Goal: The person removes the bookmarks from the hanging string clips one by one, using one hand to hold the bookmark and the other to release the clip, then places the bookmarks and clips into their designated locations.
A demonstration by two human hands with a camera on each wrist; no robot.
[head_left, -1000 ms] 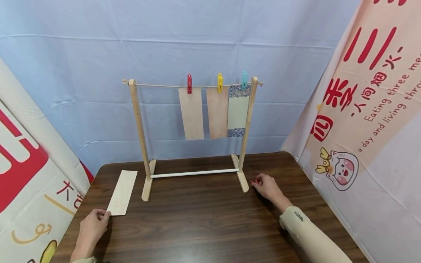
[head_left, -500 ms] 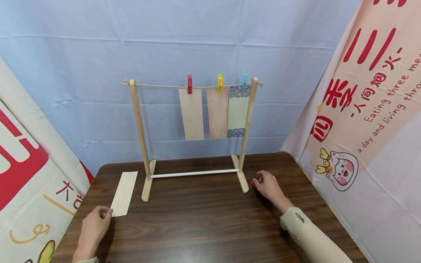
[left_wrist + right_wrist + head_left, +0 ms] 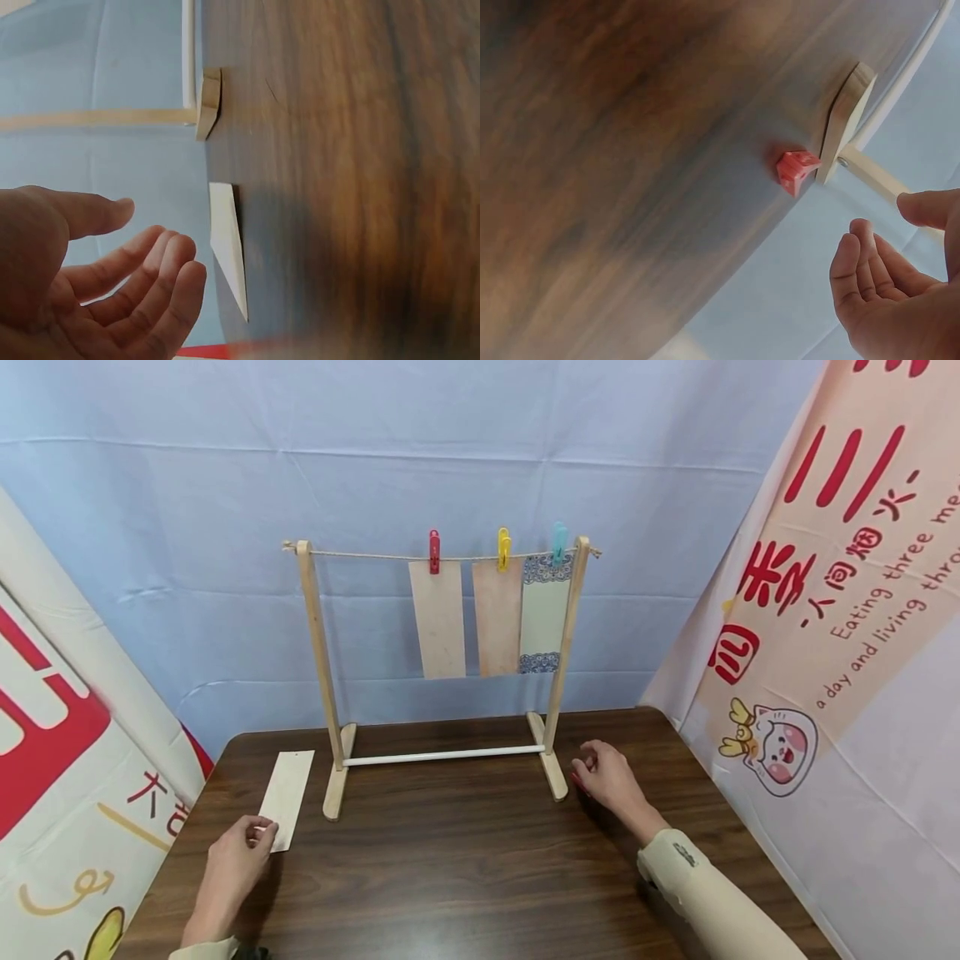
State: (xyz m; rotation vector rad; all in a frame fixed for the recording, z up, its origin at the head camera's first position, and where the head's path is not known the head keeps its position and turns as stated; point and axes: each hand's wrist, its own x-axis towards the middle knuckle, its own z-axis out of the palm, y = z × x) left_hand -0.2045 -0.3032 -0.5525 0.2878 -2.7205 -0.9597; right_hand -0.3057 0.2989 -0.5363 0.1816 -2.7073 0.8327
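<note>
A pale card with a small hole at its far end lies flat on the table, left of the wooden rack. My left hand hovers over its near end. In the left wrist view a gap shows between thumb and fingers, with the card beyond them. On the right, a red clothespin sits on the table by the rack's foot. Close by it is my right hand, its thumb and fingers apart with nothing between them.
The wooden rack carries a string with three cards hanging from red, yellow and blue clothespins. A white rod joins its feet. Cloth backdrops surround the dark table.
My left hand has moved forward and right from the card's near corner to over its near end. My right fingers have spread and drawn slightly away from the red clothespin.
</note>
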